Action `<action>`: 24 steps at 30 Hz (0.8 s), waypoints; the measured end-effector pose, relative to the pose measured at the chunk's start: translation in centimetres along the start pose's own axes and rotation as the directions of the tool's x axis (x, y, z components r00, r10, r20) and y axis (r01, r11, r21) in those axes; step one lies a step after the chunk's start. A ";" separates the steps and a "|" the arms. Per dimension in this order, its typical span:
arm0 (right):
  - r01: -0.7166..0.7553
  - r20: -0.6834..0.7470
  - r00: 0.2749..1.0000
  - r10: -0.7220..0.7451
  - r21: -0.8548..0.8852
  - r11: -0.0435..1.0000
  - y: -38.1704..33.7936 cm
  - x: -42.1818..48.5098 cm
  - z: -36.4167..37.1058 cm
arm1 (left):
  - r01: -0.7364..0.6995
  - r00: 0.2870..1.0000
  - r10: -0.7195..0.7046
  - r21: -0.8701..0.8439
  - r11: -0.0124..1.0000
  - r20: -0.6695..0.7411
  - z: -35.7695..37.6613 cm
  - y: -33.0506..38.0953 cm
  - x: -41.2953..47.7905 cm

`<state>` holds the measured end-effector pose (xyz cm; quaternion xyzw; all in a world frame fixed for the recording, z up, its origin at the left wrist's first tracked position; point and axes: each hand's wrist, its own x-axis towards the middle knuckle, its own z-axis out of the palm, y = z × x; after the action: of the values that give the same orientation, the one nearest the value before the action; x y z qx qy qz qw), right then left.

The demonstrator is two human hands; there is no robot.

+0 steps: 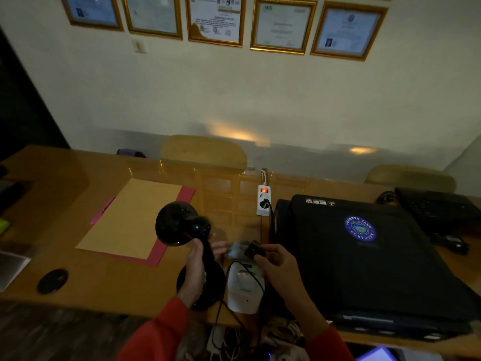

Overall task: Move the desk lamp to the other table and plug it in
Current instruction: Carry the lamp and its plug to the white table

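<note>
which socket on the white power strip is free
The one nearer the strip's red switch: on the power strip it sits empty, while the socket nearer the person holds a black plug.

Round blue sticker (360, 228) on black laptop bag (364, 256): "KELUARGA ANTI NARKOBA" (upside down). Framed certificate (283, 24): "MDI". Other certificates too blurred.

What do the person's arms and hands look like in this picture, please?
Both arms wear long red sleeves, the left sleeve and the right sleeve each ending at the wrist. The left hand and right hand are bare: no gloves, and no rings, watch or bracelets show in the dim light.
</note>
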<state>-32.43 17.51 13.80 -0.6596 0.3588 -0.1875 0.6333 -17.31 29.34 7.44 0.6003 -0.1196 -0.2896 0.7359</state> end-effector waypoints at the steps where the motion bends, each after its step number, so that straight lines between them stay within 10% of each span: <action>1: 0.003 0.002 1.000 -0.003 0.003 1.000 0.1 0.0 0.1 | -0.011 1.000 0.010 -0.021 1.000 -0.020 0.2 -0.1 0.1; 24: 0.295 0.120 0.934 -0.336 0.270 0.917 -10.4 -2.6 5.8 | -0.084 0.986 0.084 0.004 0.996 -0.144 -7.8 11.4 -5.8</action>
<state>-27.60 22.80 23.64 -0.6380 0.1680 -0.2757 0.6991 -14.67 40.23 17.33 0.6133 -0.0911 -0.2146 0.7547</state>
